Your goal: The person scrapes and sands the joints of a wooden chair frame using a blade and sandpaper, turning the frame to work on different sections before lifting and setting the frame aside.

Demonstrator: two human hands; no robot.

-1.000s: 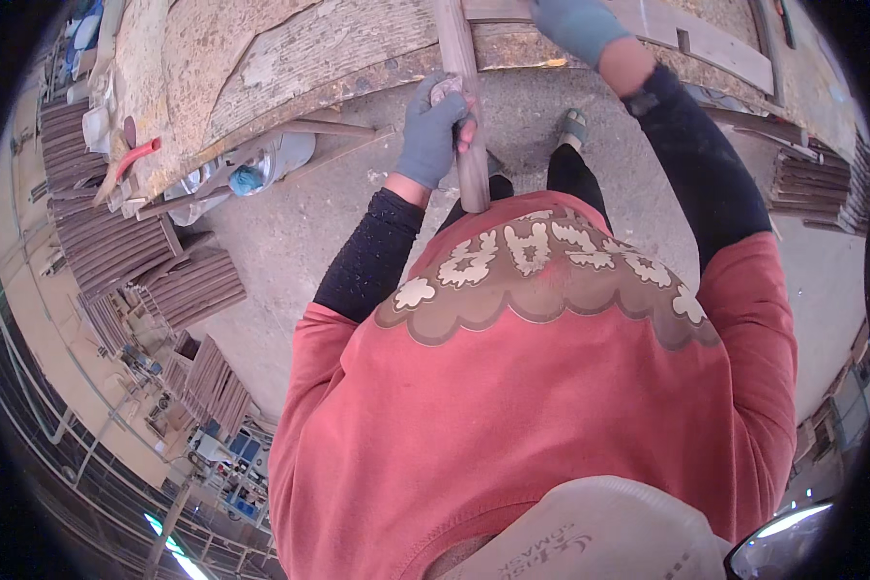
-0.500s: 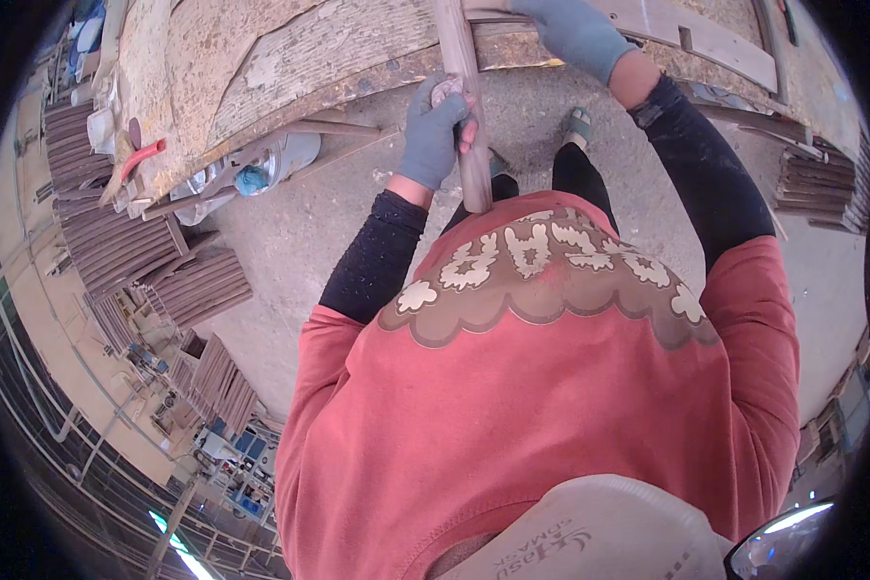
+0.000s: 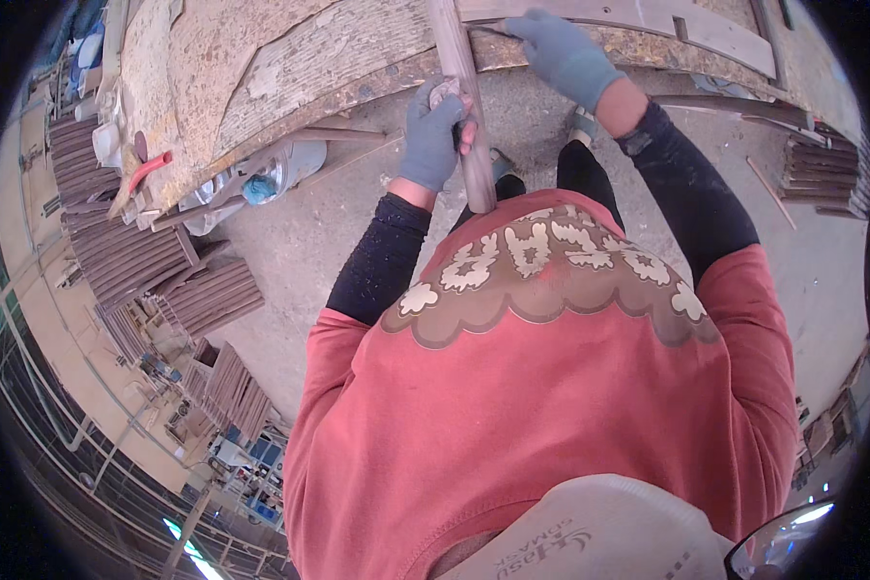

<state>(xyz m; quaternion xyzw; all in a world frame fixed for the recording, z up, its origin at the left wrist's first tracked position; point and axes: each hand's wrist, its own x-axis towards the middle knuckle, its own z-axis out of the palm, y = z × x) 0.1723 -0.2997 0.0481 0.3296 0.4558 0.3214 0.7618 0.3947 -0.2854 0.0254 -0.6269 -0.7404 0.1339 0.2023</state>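
Scuffed workbench (image 3: 348,60), slats (image 3: 130,253) piled around
Left hand (image 3: 429,143) gripping wooden bar (image 3: 478,174) at near edge — right hand (image 3: 565,60), can't tell

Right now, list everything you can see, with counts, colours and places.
Workbench: one, tan, top
Floor: one, grey, centre
Wooden bar: one, brown, overhanging the workbench's edge
Pinkish piece: one, pale, beside bar
Notched board: one, light brown, workbench's right
Curved piece: one, red, workbench's left end
Slat stacks: several, brown, far left and right
Stick: one, brown, floor, right
Distant clutter: uncountable, mixed, lower left
Mask: one, whitish, bottom
Shirt: one, red, centre
Shoes: two, greenish, below workbench
Left hand: one, grey-gloved, at the bar
Right hand: one, grey-gloved, over workbench edge
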